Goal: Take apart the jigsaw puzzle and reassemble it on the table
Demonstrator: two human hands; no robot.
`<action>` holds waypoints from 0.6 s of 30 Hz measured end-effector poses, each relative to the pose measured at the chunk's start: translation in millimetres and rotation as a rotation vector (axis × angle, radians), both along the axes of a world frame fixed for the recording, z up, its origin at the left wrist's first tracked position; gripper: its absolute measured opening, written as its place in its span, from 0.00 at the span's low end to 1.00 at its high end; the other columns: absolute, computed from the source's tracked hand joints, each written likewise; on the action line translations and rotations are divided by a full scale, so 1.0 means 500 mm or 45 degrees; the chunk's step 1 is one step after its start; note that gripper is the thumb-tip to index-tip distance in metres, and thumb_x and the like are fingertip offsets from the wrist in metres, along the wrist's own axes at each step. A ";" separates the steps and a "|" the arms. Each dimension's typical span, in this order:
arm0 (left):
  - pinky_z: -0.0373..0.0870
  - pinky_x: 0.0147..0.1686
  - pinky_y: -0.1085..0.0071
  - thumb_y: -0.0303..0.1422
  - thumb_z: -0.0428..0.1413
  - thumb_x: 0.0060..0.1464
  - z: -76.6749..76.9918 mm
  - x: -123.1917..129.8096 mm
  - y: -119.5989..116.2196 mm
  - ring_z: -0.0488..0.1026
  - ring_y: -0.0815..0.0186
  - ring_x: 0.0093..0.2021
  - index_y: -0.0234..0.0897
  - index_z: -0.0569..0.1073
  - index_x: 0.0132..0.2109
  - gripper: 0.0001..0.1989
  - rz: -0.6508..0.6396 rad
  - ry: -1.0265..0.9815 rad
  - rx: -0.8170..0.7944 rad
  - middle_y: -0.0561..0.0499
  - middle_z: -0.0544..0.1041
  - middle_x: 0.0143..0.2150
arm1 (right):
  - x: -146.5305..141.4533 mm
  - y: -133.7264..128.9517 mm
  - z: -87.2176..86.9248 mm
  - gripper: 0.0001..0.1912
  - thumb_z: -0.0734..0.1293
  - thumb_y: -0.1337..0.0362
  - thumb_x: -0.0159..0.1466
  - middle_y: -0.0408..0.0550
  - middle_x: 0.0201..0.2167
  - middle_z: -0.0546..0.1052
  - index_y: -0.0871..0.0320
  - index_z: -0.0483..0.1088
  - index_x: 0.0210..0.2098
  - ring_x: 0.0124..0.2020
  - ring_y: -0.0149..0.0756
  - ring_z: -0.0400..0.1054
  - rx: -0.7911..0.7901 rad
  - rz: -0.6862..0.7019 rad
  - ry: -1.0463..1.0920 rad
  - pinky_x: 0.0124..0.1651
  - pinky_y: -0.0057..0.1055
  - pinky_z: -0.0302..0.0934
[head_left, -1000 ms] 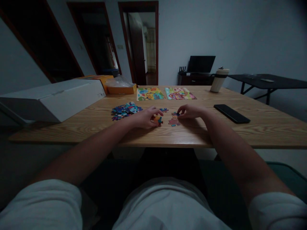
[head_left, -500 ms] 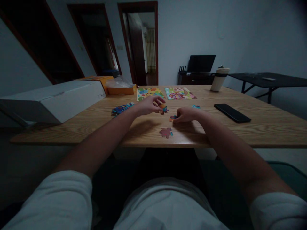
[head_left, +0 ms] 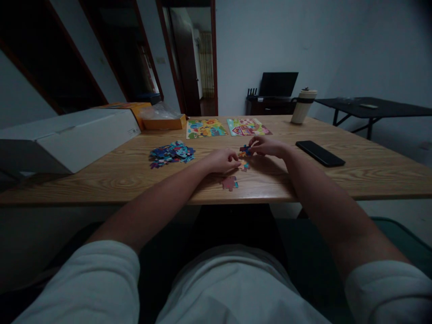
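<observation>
My left hand (head_left: 222, 161) rests low over the wooden table, fingertips closed on the edge of an orange-and-teal puzzle piece (head_left: 244, 166) lying there. Just beyond it, my right hand (head_left: 266, 146) pinches a dark blue and orange puzzle piece (head_left: 245, 150) between thumb and fingers. The two pieces are very close; whether they touch I cannot tell. Nearer the table edge lies a loose brownish-pink puzzle piece (head_left: 230, 183) with a teal corner. Left of my hands is a heap of mostly blue and purple puzzle pieces (head_left: 172, 154).
Two colourful picture sheets (head_left: 205, 128) lie at the back of the table (head_left: 340, 184). A white box (head_left: 101, 139) and an orange box (head_left: 165, 123) with clear plastic stand left. To the right are a black phone (head_left: 319, 153) and a cream tumbler (head_left: 303, 107).
My left hand has lowered its puzzle piece to the table. My right hand has lifted slightly and moved farther back, now pinching a piece. The heap shows more fully, and the view has shifted slightly.
</observation>
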State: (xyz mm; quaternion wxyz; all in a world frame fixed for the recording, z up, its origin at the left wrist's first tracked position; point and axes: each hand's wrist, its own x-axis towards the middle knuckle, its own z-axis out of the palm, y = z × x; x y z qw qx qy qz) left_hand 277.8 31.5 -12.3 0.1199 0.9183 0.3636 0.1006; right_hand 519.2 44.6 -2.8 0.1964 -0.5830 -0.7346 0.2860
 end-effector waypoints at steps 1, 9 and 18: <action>0.65 0.35 0.70 0.42 0.53 0.61 0.001 -0.005 0.001 0.75 0.63 0.39 0.38 0.79 0.48 0.17 -0.050 0.010 -0.030 0.48 0.81 0.42 | -0.003 -0.004 0.003 0.13 0.69 0.59 0.64 0.53 0.43 0.79 0.56 0.70 0.47 0.38 0.38 0.73 -0.020 0.012 0.006 0.34 0.28 0.64; 0.66 0.39 0.69 0.44 0.56 0.59 -0.003 -0.004 0.000 0.74 0.61 0.40 0.39 0.81 0.46 0.16 -0.068 0.051 0.092 0.47 0.80 0.43 | 0.004 0.016 -0.016 0.16 0.68 0.57 0.65 0.50 0.44 0.80 0.54 0.73 0.50 0.40 0.40 0.73 0.023 0.076 -0.294 0.36 0.31 0.63; 0.61 0.58 0.61 0.55 0.53 0.59 -0.012 -0.012 0.015 0.68 0.54 0.57 0.45 0.74 0.60 0.29 -0.082 0.107 0.171 0.44 0.72 0.58 | -0.002 0.028 -0.026 0.19 0.67 0.53 0.65 0.50 0.43 0.80 0.53 0.74 0.53 0.37 0.38 0.72 0.042 0.184 -0.408 0.38 0.30 0.63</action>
